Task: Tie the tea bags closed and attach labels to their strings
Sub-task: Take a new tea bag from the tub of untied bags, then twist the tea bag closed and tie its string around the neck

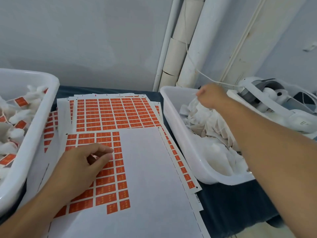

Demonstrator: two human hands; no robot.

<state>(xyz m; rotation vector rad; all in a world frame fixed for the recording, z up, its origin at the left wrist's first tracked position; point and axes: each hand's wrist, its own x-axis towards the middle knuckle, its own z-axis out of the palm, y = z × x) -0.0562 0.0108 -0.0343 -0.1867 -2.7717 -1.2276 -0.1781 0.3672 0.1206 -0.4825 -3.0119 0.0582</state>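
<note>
Hands split: left hand (82, 162) pinches at the near label sheet (145, 169); right hand (211, 95) grasps a tea bag (197, 103) in the right bin (173, 117).

One head-worn wide-angle view looks forward and down, close over the label sheets (137, 152) toward the wall (85, 40).

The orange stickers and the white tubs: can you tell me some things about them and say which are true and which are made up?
1. The left hand is on the sticker sheet, fingers pinching at an orange sticker. True.
2. The right hand is picking up scissors. False: it reaches into the right tub of white tea bags.
3. The left tub holds bags with orange labels. True.
4. The top sticker sheet is full. False: a large part is bare white.
</note>
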